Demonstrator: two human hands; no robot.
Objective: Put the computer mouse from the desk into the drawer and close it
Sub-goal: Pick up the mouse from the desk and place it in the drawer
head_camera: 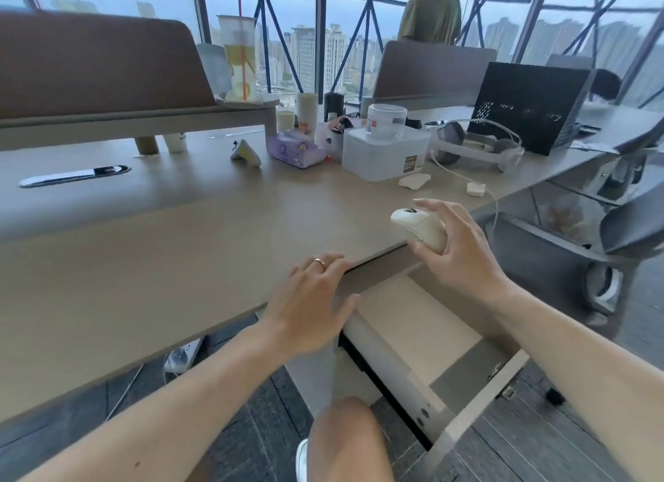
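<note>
The right hand (458, 251) is curled around the cream computer mouse (418, 228), thumb on its near side and fingers arched over the far side, holding it just above the front edge of the desk (151, 266), with the mouse's nose pointing toward ten o'clock. The mouse sits at the hand's ten o'clock, its rear end covered by the palm. The left hand (312, 309) lies with fingers loosely spread and holds nothing, fingertips resting on the desk edge and thumb out toward the drawer's side rail; a ring (319, 262) shows on one finger. The open drawer (424, 337) is pulled out below the desk at the right hand's six o'clock, its pale floor bare where visible; the right forearm crosses over its right side and hides that part. Farther out, at the mouse's twelve o'clock, a translucent storage box (381, 158) stands on the desk, with a white headset (478, 147) at its three o'clock and a tissue pack (294, 150) at its nine o'clock. A bare knee (345, 435) shows at the bottom edge.
</note>
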